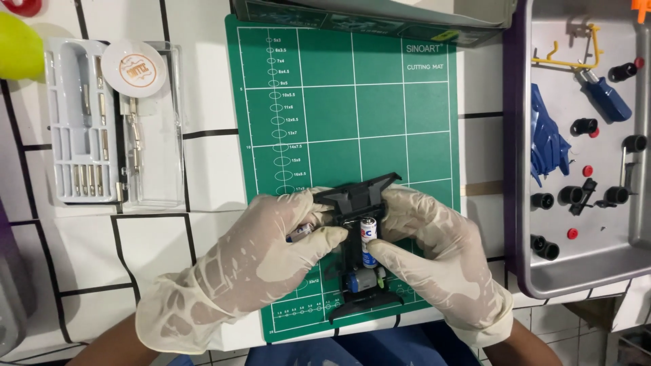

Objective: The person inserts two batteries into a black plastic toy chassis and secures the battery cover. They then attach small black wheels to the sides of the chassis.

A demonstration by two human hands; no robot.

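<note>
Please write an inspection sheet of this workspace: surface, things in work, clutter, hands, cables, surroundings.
Surface: green cutting mat on a white tiled table with black lines.
Things in work: black plastic chassis with a battery seated in it and a small blue motor below; a second battery beside it.
Clutter: open clear case of small tools with a round white lid; metal tray with blue parts and black wheels.
Hands: both gloved; left hand holds the second battery, right hand has its grip on the chassis.
Cables: nothing seen.
Surroundings: yellow-green object at top left.
</note>
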